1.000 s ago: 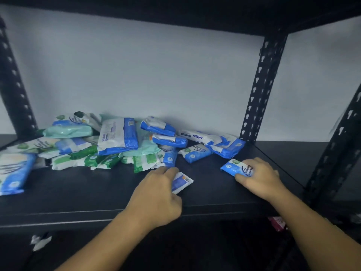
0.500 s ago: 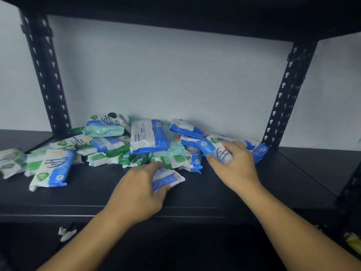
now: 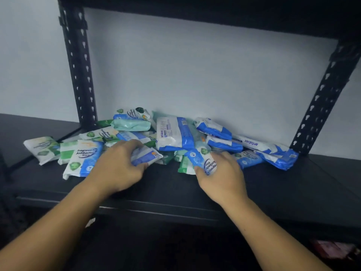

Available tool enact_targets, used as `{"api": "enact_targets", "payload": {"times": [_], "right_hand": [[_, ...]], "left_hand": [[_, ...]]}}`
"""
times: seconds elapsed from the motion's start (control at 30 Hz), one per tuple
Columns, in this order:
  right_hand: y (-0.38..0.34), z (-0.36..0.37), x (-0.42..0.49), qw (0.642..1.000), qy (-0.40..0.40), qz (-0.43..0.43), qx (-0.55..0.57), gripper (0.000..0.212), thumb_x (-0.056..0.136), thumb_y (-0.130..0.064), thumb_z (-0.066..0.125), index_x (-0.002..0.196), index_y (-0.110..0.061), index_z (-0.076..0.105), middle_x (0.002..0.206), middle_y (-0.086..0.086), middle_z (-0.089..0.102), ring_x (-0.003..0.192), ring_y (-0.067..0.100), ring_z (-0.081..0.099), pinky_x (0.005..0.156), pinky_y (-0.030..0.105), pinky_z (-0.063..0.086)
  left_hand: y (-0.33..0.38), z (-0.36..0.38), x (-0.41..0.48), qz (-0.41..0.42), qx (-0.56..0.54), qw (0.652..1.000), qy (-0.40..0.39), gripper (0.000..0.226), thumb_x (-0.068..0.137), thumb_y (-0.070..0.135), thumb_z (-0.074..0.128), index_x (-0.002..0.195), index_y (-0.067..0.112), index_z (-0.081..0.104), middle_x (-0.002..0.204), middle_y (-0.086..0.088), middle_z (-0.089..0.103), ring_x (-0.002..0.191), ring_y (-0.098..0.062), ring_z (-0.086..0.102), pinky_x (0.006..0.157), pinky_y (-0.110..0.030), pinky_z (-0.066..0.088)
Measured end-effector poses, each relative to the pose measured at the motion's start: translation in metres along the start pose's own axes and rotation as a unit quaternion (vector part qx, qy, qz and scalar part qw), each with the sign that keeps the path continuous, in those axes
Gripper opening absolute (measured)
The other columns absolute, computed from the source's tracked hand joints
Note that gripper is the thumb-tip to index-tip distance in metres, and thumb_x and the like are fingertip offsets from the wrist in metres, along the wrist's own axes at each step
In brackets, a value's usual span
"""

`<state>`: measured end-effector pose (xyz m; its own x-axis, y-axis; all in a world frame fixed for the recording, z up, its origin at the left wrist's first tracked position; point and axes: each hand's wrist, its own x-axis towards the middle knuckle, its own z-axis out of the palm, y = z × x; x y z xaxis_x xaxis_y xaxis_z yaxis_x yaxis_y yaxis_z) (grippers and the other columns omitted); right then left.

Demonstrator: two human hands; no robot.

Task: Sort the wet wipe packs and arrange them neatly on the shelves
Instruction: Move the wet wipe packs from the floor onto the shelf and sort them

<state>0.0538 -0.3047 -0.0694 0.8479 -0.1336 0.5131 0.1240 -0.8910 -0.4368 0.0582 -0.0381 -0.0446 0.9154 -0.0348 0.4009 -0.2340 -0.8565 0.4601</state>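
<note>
Black shelf [image 3: 175, 192] against a pale wall [image 3: 195, 75], w/ a top board [image 3: 195, 12] overhead. The pile [image 3: 175, 133] of wet wipe packs is heaped mid-shelf, pushed back twd the wall. Blue, green & mint packs are mixed, not yet sorted.

A small pack [image 3: 145, 156] is gripped by the left hand [image 3: 117, 169], fingers curled over it, at approx 7 o'clock of the pile. A labelled pack [image 3: 207, 162] is pinched betw. thumb & fingers of the right hand [image 3: 222, 177] at 5 o'clock. At 9 o'clock a few packs are laid apart: a blue pack [image 3: 84, 159] overlapping a green pack [image 3: 66, 153], & a pale pack [image 3: 44, 147] further out.

The step in hand is judged to be like packs being pulled from the heap for grouping. It is prob. best done w/ each pack lifted clear, not dragged. A big pack [image 3: 173, 133] is leaned on top, & loose ones could be drawn fwd w/ it. Labels should be turned one way & edges squared.

Bare board is left only as a strip at 6 o'clock, up to the front lip [image 3: 156, 210], so little margin is had there. More open board is seen at 3 o'clock past the right post [image 3: 320, 100], & at 9 o'clock beyond the left post [image 3: 80, 75]. Both posts must be cleared by the wrists.
</note>
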Motion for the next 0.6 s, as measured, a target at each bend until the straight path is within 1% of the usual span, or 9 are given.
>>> {"api": "enact_targets", "payload": {"times": [0.07, 0.13, 0.17, 0.23, 0.3, 0.37, 0.47, 0.53, 0.6], "right_hand": [[-0.01, 0.007, -0.005, 0.999, -0.001, 0.008, -0.049, 0.059, 0.081, -0.057, 0.061, 0.127, -0.021, 0.058, 0.122, -0.004, 0.05, 0.114, 0.022, 0.048, 0.09, 0.039, 0.05], [-0.021, 0.012, -0.008, 0.996, -0.011, -0.003, -0.092, 0.07, 0.081, -0.061, 0.057, 0.137, -0.019, 0.049, 0.132, -0.003, 0.047, 0.121, 0.024, 0.043, 0.096, 0.042, 0.047], [-0.025, 0.015, -0.011, 0.994, -0.025, -0.02, -0.105, 0.071, 0.081, -0.062, 0.057, 0.138, -0.02, 0.048, 0.133, -0.004, 0.048, 0.122, 0.025, 0.043, 0.098, 0.042, 0.046], [-0.034, 0.019, -0.015, 0.99, -0.063, -0.05, -0.119, 0.065, 0.083, -0.058, 0.058, 0.136, -0.022, 0.051, 0.131, -0.006, 0.056, 0.12, 0.024, 0.045, 0.099, 0.041, 0.044], [-0.041, 0.018, -0.017, 0.99, -0.083, -0.047, -0.107, 0.057, 0.084, -0.055, 0.06, 0.13, -0.022, 0.056, 0.123, -0.005, 0.062, 0.116, 0.024, 0.048, 0.097, 0.041, 0.045], [-0.045, 0.015, -0.023, 0.991, -0.092, -0.047, -0.084, 0.054, 0.084, -0.053, 0.061, 0.127, -0.02, 0.059, 0.117, -0.004, 0.063, 0.111, 0.023, 0.051, 0.096, 0.039, 0.046], [-0.048, 0.008, -0.036, 0.986, -0.143, -0.079, -0.033, 0.064, 0.082, -0.055, 0.067, 0.137, -0.023, 0.057, 0.125, -0.007, 0.06, 0.118, 0.018, 0.051, 0.103, 0.038, 0.045], [-0.05, 0.0, -0.043, 0.979, -0.186, -0.088, 0.006, 0.068, 0.077, -0.057, 0.071, 0.136, -0.026, 0.059, 0.127, -0.009, 0.059, 0.12, 0.015, 0.053, 0.104, 0.035, 0.046], [-0.053, -0.01, -0.042, 0.983, -0.167, -0.065, 0.05, 0.063, 0.077, -0.055, 0.073, 0.132, -0.026, 0.063, 0.124, -0.009, 0.061, 0.117, 0.015, 0.055, 0.101, 0.033, 0.047]], "left_hand": [[-0.009, -0.008, 0.0, -0.019, 0.002, 1.0, 0.005, 0.051, 0.081, 0.039, 0.077, 0.127, 0.027, 0.06, 0.12, 0.0, 0.06, 0.108, -0.025, 0.057, 0.085, -0.032, 0.042], [-0.016, -0.014, -0.003, -0.028, 0.007, 0.999, 0.013, 0.052, 0.079, 0.039, 0.079, 0.126, 0.027, 0.061, 0.115, 0.0, 0.06, 0.102, -0.023, 0.056, 0.082, -0.031, 0.041], [-0.019, -0.016, -0.006, -0.027, 0.009, 0.999, 0.015, 0.051, 0.079, 0.039, 0.079, 0.125, 0.027, 0.061, 0.111, 0.001, 0.059, 0.098, -0.022, 0.054, 0.081, -0.031, 0.04], [-0.022, -0.017, -0.012, -0.028, 0.007, 0.999, 0.019, 0.049, 0.08, 0.04, 0.078, 0.124, 0.027, 0.061, 0.106, 0.004, 0.054, 0.094, -0.018, 0.051, 0.08, -0.03, 0.038], [-0.024, -0.018, -0.017, -0.042, 0.006, 0.999, 0.031, 0.047, 0.081, 0.041, 0.076, 0.123, 0.028, 0.061, 0.109, 0.004, 0.056, 0.098, -0.02, 0.053, 0.08, -0.032, 0.041], [-0.025, -0.02, -0.021, -0.061, 0.009, 0.997, 0.045, 0.046, 0.081, 0.039, 0.075, 0.124, 0.027, 0.062, 0.114, 0.001, 0.059, 0.103, -0.024, 0.057, 0.083, -0.035, 0.047], [-0.032, -0.024, -0.025, -0.095, 0.014, 0.993, 0.064, 0.048, 0.082, 0.037, 0.072, 0.128, 0.024, 0.062, 0.122, -0.004, 0.059, 0.107, -0.028, 0.058, 0.086, -0.039, 0.05], [-0.037, -0.028, -0.026, -0.12, 0.029, 0.989, 0.076, 0.049, 0.083, 0.039, 0.069, 0.129, 0.024, 0.061, 0.124, -0.005, 0.058, 0.108, -0.031, 0.058, 0.086, -0.042, 0.051], [-0.042, -0.031, -0.028, -0.147, 0.06, 0.983, 0.094, 0.05, 0.085, 0.041, 0.065, 0.13, 0.022, 0.06, 0.125, -0.008, 0.056, 0.109, -0.034, 0.057, 0.085, -0.044, 0.05]]}}
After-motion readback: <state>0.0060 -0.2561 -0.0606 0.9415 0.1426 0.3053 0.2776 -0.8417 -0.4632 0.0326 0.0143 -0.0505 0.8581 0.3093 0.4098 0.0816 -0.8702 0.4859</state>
